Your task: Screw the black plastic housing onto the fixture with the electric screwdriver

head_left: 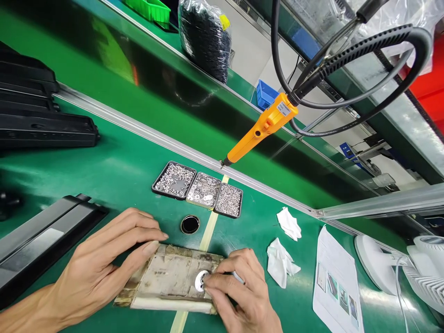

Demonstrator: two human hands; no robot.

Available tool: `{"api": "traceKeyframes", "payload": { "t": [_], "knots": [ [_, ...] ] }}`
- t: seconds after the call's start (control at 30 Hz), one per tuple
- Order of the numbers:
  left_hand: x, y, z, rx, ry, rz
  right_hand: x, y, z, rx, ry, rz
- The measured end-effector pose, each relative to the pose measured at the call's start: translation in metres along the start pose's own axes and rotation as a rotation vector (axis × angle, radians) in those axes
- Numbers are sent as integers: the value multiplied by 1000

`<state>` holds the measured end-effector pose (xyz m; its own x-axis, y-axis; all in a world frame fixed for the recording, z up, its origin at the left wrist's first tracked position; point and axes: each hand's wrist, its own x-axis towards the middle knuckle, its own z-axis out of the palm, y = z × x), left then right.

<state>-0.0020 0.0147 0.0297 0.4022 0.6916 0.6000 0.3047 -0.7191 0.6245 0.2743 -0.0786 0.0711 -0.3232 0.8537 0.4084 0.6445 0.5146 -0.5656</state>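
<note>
My left hand (pixel 104 263) lies flat with fingers stretched out, thumb and fingertips resting on the left end of a worn, tape-wrapped block (pixel 169 280) on the green bench. My right hand (pixel 239 289) is at the block's right end, fingers pinched together on a small round silver part (pixel 200 281) that sits on the block. A little black ring (pixel 190 224) lies just beyond the block.
Three small trays of screws and washers (pixel 197 189) sit behind the ring. An orange electric screwdriver (pixel 262 129) hangs on cables above. Black housings (pixel 41 236) lie left; crumpled white wipes (pixel 282 245), a printed sheet (pixel 336 282) and white devices (pixel 381 263) lie right.
</note>
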Motion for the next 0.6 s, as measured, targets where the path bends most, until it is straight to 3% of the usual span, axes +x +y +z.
{"api": "traceKeyframes", "payload": {
  "t": [0.17, 0.37, 0.5, 0.6],
  "knots": [
    [-2, -1, -3, 26, -40, 32, -3, -3, 0, -10, -32, 41],
    [0, 2, 3, -16, 13, -48, 0, -4, 0, -17, -30, 20],
    [4, 2, 2, 6, -17, 91, 6, 6, 1, 48, 157, -118],
    [6, 5, 1, -92, 23, 73, 5, 21, 3, 16, 340, -127]
  ]
}}
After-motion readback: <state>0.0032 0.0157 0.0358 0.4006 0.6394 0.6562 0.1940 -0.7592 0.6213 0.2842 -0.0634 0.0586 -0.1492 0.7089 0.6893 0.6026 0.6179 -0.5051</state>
